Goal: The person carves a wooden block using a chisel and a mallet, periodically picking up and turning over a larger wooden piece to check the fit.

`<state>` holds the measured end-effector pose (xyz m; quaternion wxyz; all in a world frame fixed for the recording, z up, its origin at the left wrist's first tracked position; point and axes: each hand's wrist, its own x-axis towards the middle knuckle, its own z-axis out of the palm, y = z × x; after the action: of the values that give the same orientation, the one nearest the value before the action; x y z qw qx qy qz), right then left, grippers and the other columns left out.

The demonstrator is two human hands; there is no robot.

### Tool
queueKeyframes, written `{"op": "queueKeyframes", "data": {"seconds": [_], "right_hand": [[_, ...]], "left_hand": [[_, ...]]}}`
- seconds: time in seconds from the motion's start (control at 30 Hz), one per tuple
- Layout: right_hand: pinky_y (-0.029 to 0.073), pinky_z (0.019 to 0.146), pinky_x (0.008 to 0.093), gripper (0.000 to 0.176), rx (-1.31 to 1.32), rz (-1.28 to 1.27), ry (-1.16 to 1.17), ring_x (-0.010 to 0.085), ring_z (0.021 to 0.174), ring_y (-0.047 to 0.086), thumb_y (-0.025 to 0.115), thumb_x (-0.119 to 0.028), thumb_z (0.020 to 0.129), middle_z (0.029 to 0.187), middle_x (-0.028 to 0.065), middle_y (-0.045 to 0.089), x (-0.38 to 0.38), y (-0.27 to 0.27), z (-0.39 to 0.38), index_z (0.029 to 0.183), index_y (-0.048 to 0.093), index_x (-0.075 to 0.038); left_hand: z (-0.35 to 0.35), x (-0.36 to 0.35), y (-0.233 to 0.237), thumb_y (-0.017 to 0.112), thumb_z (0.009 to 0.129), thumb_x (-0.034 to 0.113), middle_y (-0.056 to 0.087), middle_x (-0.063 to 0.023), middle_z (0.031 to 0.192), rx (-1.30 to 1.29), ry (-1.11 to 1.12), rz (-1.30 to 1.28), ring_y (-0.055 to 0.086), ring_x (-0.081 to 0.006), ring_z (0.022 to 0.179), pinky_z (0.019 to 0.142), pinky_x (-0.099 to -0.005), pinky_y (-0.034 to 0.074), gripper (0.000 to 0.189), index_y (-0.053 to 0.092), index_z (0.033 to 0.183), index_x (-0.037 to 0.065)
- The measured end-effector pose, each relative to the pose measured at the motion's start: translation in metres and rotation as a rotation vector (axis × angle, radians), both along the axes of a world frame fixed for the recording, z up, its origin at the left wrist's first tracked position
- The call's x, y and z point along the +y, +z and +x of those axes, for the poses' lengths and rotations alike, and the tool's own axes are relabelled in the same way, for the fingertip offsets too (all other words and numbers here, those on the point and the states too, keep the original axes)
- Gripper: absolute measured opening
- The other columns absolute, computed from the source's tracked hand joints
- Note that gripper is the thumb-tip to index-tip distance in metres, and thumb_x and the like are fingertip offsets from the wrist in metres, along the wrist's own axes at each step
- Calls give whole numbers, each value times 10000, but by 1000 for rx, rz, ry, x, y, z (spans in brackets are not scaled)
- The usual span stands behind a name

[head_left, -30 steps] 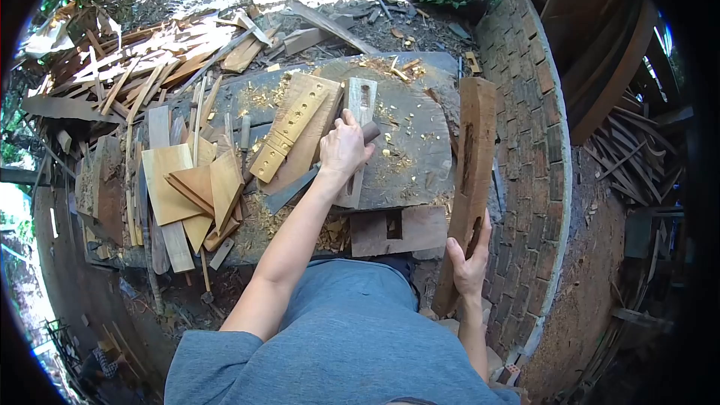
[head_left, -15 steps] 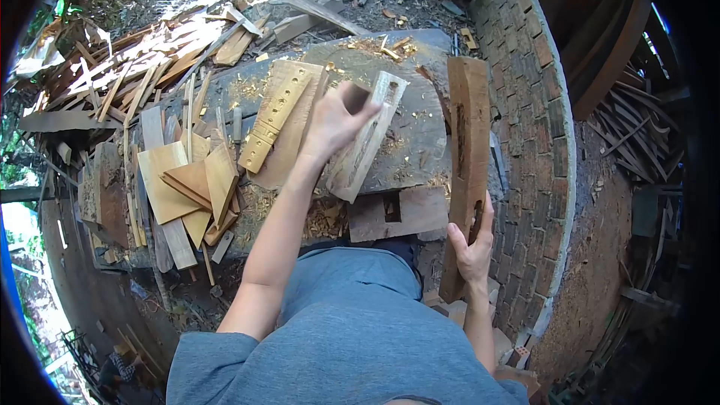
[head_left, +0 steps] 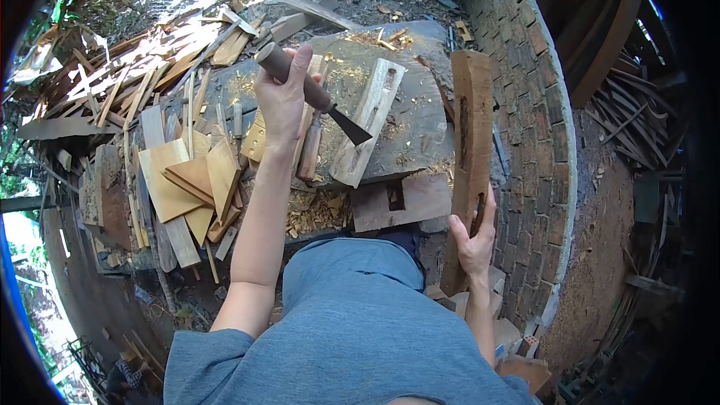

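My left hand (head_left: 281, 105) is raised over the bench, closed around the thick wooden handle of a chisel (head_left: 349, 126). Its dark, flared blade points down and to the right, overlapping a pale slotted wooden piece (head_left: 366, 116) in this view. Behind the wrist lies a yellowish strip with holes (head_left: 255, 137), mostly hidden. A brown wooden handle (head_left: 310, 151) rests just right of the forearm. On the right, my right hand (head_left: 475, 247) grips the lower part of a long, thick brown timber (head_left: 471, 127) with slots cut in it, the thumb on its near face.
The wooden bench top (head_left: 420, 135) carries scattered shavings. A board with a square hole (head_left: 401, 201) sits at its near edge. Flat offcuts (head_left: 176, 180) are piled on the left, with splintered scraps (head_left: 142, 94) beyond. A low brick wall (head_left: 517, 127) runs along the right.
My left hand has lifted and moved left from the pale slotted piece, and the chisel now shows clearly in it. My right hand keeps its hold on the timber.
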<state>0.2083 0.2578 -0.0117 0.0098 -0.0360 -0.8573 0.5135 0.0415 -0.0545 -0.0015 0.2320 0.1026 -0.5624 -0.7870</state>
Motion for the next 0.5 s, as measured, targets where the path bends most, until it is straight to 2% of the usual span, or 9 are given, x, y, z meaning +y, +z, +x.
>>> {"op": "queueKeyframes", "data": {"seconds": [0.03,0.07,0.13,0.17,0.23,0.27,0.37,0.5], "right_hand": [[510,915,399,801,1,-1,2,274,1072,629,669,-147,837,1262,192,583,-1,0,1,1513,239,-127],[513,908,397,802,-28,-9,-7,273,1062,635,669,-143,836,1247,190,593,-1,-1,2,1513,240,-128],[517,900,395,803,-58,-13,-18,272,1052,640,669,-139,835,1232,189,604,-1,-1,4,1514,240,-129],[521,892,395,806,-55,-7,-17,273,1038,647,670,-135,834,1212,190,615,-2,-2,4,1514,239,-131],[525,884,394,809,-53,1,-14,275,1025,653,671,-132,833,1192,190,626,-4,-1,5,1515,237,-133],[527,884,394,814,-62,-5,-15,278,1026,656,675,-130,830,1189,196,629,-6,1,5,1515,236,-134],[529,889,397,823,-47,0,-4,288,1036,658,682,-126,826,1188,207,633,-7,2,5,1516,233,-135],[528,903,404,828,-25,8,28,307,1059,654,689,-119,824,1200,223,629,-8,4,6,1515,232,-128]], "left_hand": [[-1,0,-4,756,870,254,572,-27,754,47,74,-90,561,-110,585,484,-273,493,287,571,944,48],[-1,0,-9,756,870,254,572,-27,754,49,76,-90,561,-110,585,484,-273,493,287,571,944,48],[0,3,-14,736,886,240,543,-11,676,58,232,-67,526,-110,487,392,-262,441,275,530,856,61],[1,2,-17,736,886,240,543,-11,676,57,233,-66,526,-110,487,392,-262,441,275,530,856,61],[2,2,-15,709,906,237,498,-9,620,-11,385,276,488,-117,440,401,-280,445,311,476,776,75],[2,-1,-17,692,917,232,481,-7,604,8,391,309,477,-115,443,390,-264,404,329,441,761,88],[6,-8,-27,691,919,228,466,0,600,-39,418,402,461,-107,443,394,-264,412,306,454,787,86],[11,-4,-28,677,929,207,461,3,605,-59,504,317,458,-95,451,402,-249,422,286,443,826,80]]}}
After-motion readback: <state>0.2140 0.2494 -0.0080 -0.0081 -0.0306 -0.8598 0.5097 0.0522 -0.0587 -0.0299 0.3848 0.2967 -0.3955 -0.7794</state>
